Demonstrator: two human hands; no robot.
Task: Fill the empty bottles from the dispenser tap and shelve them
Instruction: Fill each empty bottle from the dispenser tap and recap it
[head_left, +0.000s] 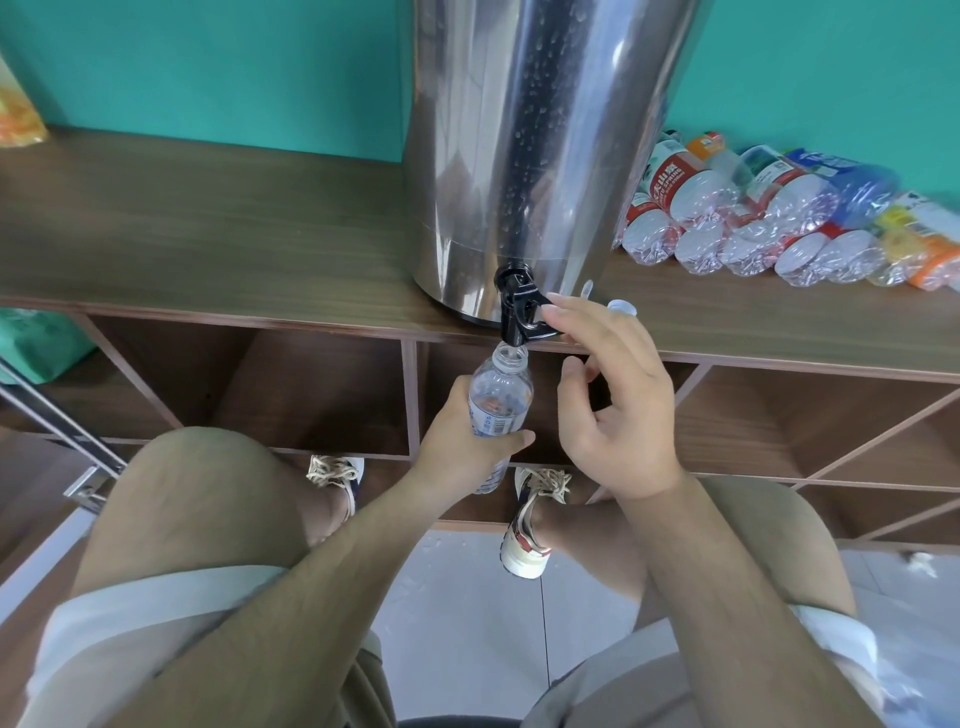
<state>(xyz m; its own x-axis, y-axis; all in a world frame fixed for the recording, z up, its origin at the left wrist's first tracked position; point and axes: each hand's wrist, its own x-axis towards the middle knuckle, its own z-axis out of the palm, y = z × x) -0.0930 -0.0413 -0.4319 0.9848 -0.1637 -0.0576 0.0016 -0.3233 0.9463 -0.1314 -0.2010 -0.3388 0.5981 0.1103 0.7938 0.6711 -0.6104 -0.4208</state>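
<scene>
Under the tap (519, 314), off the near edge of the top (208, 234): one bottle (500, 400), uncapped, in my grip.

- Bottle: long axis close to vertical, leaning slightly. Mouth points up and sits just below the spout; base points down at the floor (467, 623). It hangs in the air, resting on nothing. I cannot tell the water level.
- Left hand (462, 441): wrapped round the bottle's lower half, thumb across the near side.
- Right hand (618, 410): first two fingertips laid on the tap lever from the right, fairly straight. Thumb held apart below, touching nothing; the last two fingers loosely curled.
- Dispenser (545, 156): steel drum, beaded with drops, standing at the near edge of the top so that the tap overhangs it.
- Edges: the top's near edge runs left to right, just behind the bottle's mouth. Below it are open-fronted compartments (311, 384); a divider (410, 395) stands just left of the bottle.
- Room: open air between the near edge and my knees (208, 493), where both hands work. A long run of wood lies left of the dispenser, out to an orange bag (18, 114) at the far left.
- Empties (753, 218): a heap of clear bottles on their sides, right of the dispenser, bases toward me, well apart from my hands.
- Cap (622, 307): on the top, just behind my right hand.
</scene>
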